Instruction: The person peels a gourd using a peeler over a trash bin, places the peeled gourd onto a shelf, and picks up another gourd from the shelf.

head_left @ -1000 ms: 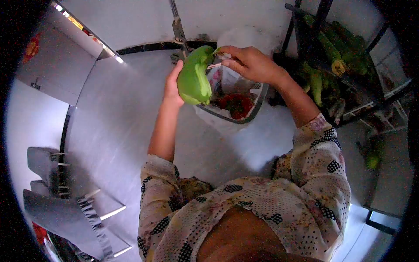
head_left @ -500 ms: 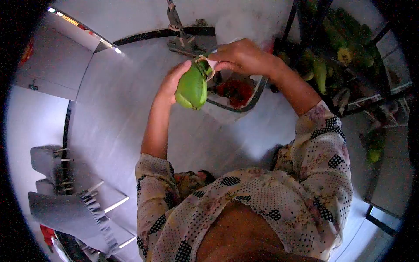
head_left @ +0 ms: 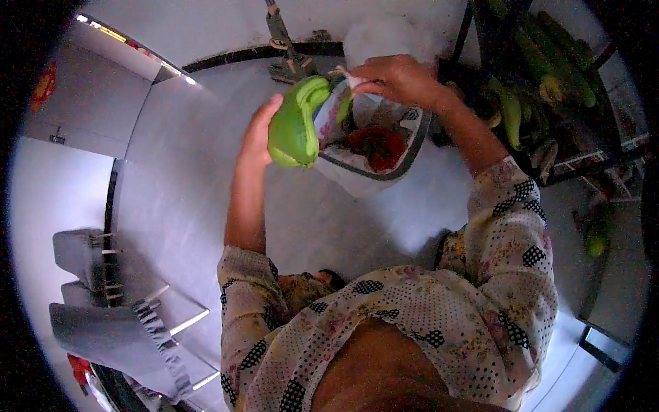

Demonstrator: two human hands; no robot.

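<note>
My left hand (head_left: 257, 134) is wrapped around a green gourd (head_left: 290, 130), holding it upright. A paler strip runs down the gourd's right side, where skin is peeled away. To its right, my right hand (head_left: 397, 81) grips a small white peeler (head_left: 352, 78) by its handle, a little apart from the gourd. Below both hands stands a bin (head_left: 401, 167) with a dark rim and a white liner. Red, wet-looking waste (head_left: 377, 147) lies inside it. A thin green strip of peel (head_left: 344, 108) shows below the peeler; whether it hangs or lies there I cannot tell.
A dark rack (head_left: 473, 34) at the right holds several long green gourds (head_left: 546, 65). Grey chairs (head_left: 103, 336) stand at the lower left. A jointed stand or pole (head_left: 280, 34) leans by the wall behind the bin. Grey flooring (head_left: 185, 185) surrounds me.
The peeler has come off the gourd's top and moved slightly right and up with my right hand. The gourd has tilted, its top now leaning right, showing more of the pale strip.
</note>
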